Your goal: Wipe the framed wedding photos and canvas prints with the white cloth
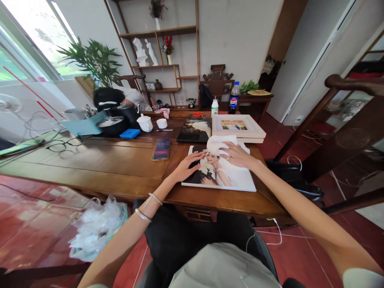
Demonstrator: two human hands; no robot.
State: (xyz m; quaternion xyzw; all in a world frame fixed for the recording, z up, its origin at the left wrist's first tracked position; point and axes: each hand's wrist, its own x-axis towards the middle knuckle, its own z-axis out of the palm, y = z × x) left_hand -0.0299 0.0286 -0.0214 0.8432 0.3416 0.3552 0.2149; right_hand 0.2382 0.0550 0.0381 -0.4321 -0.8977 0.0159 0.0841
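Note:
A photo album [228, 179] with a wedding picture of a couple on its cover lies flat on the wooden table in front of me. My left hand [188, 166] rests on the album's left part, fingers stretched out and holding nothing. With my right hand [237, 156] I grip a bunched white cloth [217, 145] against the album's upper edge. The cloth covers part of that edge. Just behind lies a second, dark-covered album [193, 131], beside a white framed picture [237, 127] that lies on a flat box.
A phone [161, 149], blue box [130, 133], white teapot [145, 123], white cup [162, 123] and black pot [112, 126] stand leftward on the table [126, 160]. Red-handled scissors [198, 114], a white bottle [215, 107] and a cola bottle [234, 98] are at the back. Glasses [64, 145] lie far left.

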